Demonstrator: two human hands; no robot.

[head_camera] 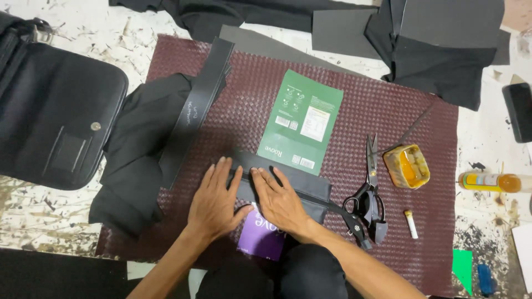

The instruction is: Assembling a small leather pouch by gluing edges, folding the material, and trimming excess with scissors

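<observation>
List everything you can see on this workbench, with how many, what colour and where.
mat: one, maroon woven, centre of bench
zipper panel: one, black, under both hands
green pouch: one, flat, mid mat
purple pouch: one, below the hands
scissors: one, black-handled, right of panel
glue tub: one, yellow, right
bottle: one, amber, far right
bag: one, black, left
left hand: flat on panel
right hand: flat on panel

1. One head-worn camera looked steeply down from above the person's seat.
2. It faced away from the body, forearms entering from the near edge.
3. It sat close, the maroon mat point(388, 111) filling most of the frame.
</observation>
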